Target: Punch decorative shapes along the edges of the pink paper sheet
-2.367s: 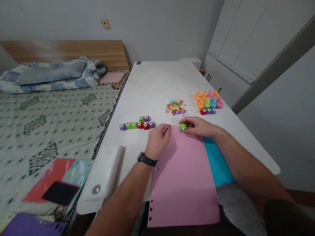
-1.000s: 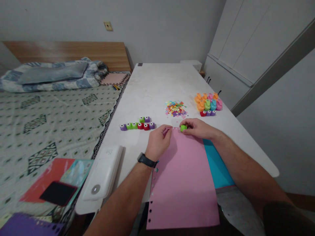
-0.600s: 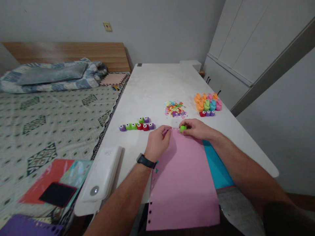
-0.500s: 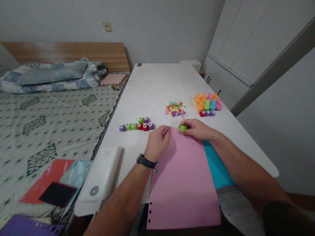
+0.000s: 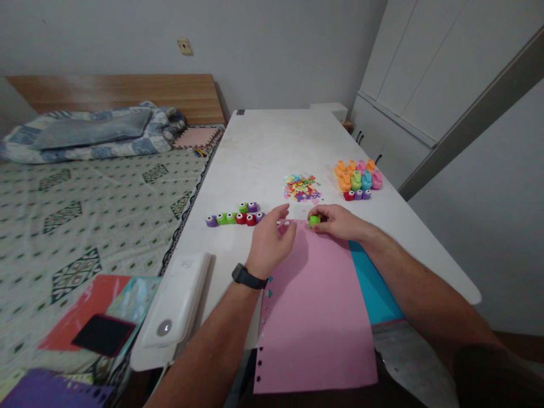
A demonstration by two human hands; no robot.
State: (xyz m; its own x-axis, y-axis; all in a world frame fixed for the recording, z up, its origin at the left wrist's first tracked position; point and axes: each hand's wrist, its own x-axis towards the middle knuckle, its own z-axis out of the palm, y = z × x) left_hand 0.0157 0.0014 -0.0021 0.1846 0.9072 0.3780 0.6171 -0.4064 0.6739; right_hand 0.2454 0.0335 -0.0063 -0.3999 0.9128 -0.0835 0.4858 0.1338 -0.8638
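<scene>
A pink sheet of paper [image 5: 318, 317] lies at the table's front edge, with small shapes punched along its left and top edges. At its top edge, my right hand [image 5: 338, 221] grips a green craft punch [image 5: 314, 221]. My left hand [image 5: 272, 241] is over the sheet's top left corner, thumb and fingers apart, holding nothing. A dark watch [image 5: 247, 277] is on the left wrist. Beneath the pink sheet, a blue sheet [image 5: 376, 289] shows on the right. Colourful paper cut-outs [image 5: 301, 187] lie in a pile beyond the hands.
Several small eye-topped punches [image 5: 230, 218] stand left of my left hand. More punches, orange, green, blue and pink [image 5: 356, 180], are grouped at the right. A white device [image 5: 176, 300] lies front left on the white table [image 5: 272, 141]. A bed with a dark phone [image 5: 103, 334] is alongside.
My left hand has let go of the paper's top left corner and its fingers have spread. My right hand stays on the green punch, shifted very slightly left.
</scene>
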